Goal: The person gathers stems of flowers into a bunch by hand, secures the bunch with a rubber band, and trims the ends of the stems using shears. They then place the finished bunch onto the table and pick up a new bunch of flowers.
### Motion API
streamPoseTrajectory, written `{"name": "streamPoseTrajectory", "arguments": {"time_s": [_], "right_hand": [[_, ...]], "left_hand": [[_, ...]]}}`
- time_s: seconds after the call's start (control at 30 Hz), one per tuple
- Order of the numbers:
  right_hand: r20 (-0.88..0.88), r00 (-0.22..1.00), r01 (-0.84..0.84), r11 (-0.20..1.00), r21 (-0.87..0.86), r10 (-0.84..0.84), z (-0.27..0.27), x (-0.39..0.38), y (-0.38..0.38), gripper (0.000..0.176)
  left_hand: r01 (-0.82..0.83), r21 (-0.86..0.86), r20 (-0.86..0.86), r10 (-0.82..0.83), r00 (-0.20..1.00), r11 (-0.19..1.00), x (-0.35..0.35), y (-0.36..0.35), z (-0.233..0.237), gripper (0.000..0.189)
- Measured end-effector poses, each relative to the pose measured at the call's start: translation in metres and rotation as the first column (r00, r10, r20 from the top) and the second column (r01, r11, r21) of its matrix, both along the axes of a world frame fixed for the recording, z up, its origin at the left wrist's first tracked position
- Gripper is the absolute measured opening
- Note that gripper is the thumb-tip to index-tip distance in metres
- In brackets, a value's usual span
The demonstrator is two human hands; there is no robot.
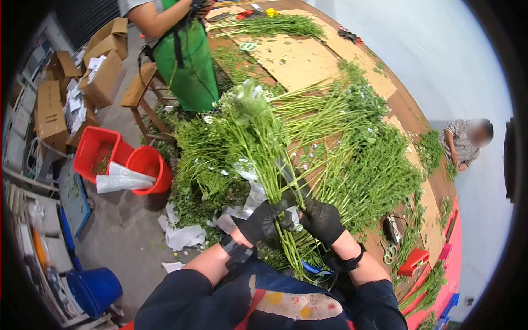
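My left hand (267, 223), in a black glove, is closed around a bunch of green flower stems (258, 148). Its leafy top with white blooms points away from me, and the cut ends hang below my fist. Just right of it, my right hand (323, 221), also gloved, has its fingers closed at a thin stem (298, 190) beside the bunch; its fingertips are partly hidden. A large pile of leafy stems (368, 165) lies on the table by my right hand. More cut greenery (206, 165) is heaped to the left, below the table edge.
Red bins (151, 165), a wooden stool (140, 88) and a blue bucket (94, 289) stand on the left. A co-worker in a green apron (187, 66) is at the far side; another person (465, 140) is at right. Scissors (389, 253) lie on the table.
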State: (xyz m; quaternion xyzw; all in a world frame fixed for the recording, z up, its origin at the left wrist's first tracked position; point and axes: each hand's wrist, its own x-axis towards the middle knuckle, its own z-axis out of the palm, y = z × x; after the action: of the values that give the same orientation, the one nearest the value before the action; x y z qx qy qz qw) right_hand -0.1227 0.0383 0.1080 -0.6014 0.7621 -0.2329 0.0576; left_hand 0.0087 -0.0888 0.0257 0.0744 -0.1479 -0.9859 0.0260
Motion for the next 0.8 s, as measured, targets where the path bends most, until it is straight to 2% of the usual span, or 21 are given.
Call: {"name": "streamPoseTrajectory", "arguments": {"time_s": [0.03, 0.07, 0.1, 0.2, 0.3, 0.33, 0.37, 0.43, 0.47, 0.5, 0.57, 0.7, 0.73, 0.77, 0.8], "right_hand": [[-0.065, 0.998, -0.001, 0.998, 0.058, 0.005, 0.001, 0.008, -0.004, 0.027], [-0.086, 0.996, -0.018, 0.993, 0.116, 0.028, -0.007, 0.013, -0.005, 0.034], [-0.107, 0.993, -0.028, 0.984, 0.175, 0.047, -0.013, 0.016, -0.007, 0.041], [-0.11, 0.991, -0.034, 0.948, 0.315, 0.072, -0.015, 0.026, -0.015, 0.042], [0.018, 0.993, -0.116, 0.967, 0.226, 0.115, -0.008, 0.028, -0.027, 0.04], [0.09, 0.983, -0.171, 0.978, 0.122, 0.16, -0.01, 0.024, -0.031, 0.038], [0.243, 0.953, -0.22, 0.966, 0.137, 0.183, -0.017, 0.019, -0.03, 0.04], [0.527, 0.821, -0.327, 0.937, 0.122, 0.218, -0.034, 0.012, -0.028, 0.044], [0.618, 0.779, -0.33, 0.907, 0.26, 0.106, -0.036, 0.012, -0.028, 0.044], [0.657, 0.753, -0.297, 0.872, 0.39, -0.038, -0.026, 0.016, -0.032, 0.038], [0.691, 0.721, -0.316, 0.859, 0.402, -0.058, -0.04, 0.024, -0.032, 0.034], [0.561, 0.828, -0.232, 0.91, 0.343, 0.0, -0.051, 0.039, -0.043, 0.031], [0.611, 0.791, -0.257, 0.91, 0.326, 0.005, -0.05, 0.039, -0.049, 0.03], [0.607, 0.794, -0.29, 0.899, 0.329, 0.034, -0.054, 0.039, -0.053, 0.031], [0.601, 0.797, -0.319, 0.888, 0.332, 0.062, -0.06, 0.038, -0.057, 0.032]], "left_hand": [[0.019, -0.004, -0.009, -0.019, 1.0, 1.0, 0.002, 0.001, 0.0, 0.062], [-0.027, -0.038, 0.049, 0.028, 0.998, 0.999, 0.004, 0.004, 0.001, 0.062], [-0.036, -0.045, 0.075, 0.039, 0.996, 0.998, 0.007, 0.002, 0.007, 0.056], [-0.042, -0.049, 0.155, 0.049, 0.987, 0.998, 0.012, -0.003, 0.015, 0.041], [-0.066, -0.02, 0.165, 0.069, 0.984, 0.998, 0.023, -0.011, 0.027, 0.039], [-0.062, -0.01, 0.198, 0.063, 0.978, 0.998, 0.025, -0.014, 0.022, 0.039], [-0.109, -0.156, 0.328, 0.156, 0.932, 0.982, 0.03, -0.013, 0.021, 0.031], [-0.135, -0.029, 0.29, 0.138, 0.947, 0.99, 0.033, -0.022, 0.001, 0.027], [-0.168, -0.009, 0.237, 0.165, 0.957, 0.986, 0.035, -0.028, -0.004, 0.024], [-0.198, -0.02, 0.265, 0.196, 0.944, 0.98, 0.038, -0.033, -0.009, 0.022], [-0.242, 0.034, 0.28, 0.223, 0.934, 0.97, 0.041, -0.042, -0.016, 0.02], [-0.226, -0.01, 0.327, 0.217, 0.92, 0.974, 0.048, -0.059, -0.033, 0.025], [-0.245, -0.027, 0.321, 0.24, 0.916, 0.969, 0.047, -0.061, -0.026, 0.041], [-0.308, -0.166, 0.271, 0.344, 0.899, 0.937, 0.043, -0.062, -0.024, 0.046], [-0.283, -0.064, 0.234, 0.29, 0.928, 0.957, 0.044, -0.066, -0.028, 0.042]]}}
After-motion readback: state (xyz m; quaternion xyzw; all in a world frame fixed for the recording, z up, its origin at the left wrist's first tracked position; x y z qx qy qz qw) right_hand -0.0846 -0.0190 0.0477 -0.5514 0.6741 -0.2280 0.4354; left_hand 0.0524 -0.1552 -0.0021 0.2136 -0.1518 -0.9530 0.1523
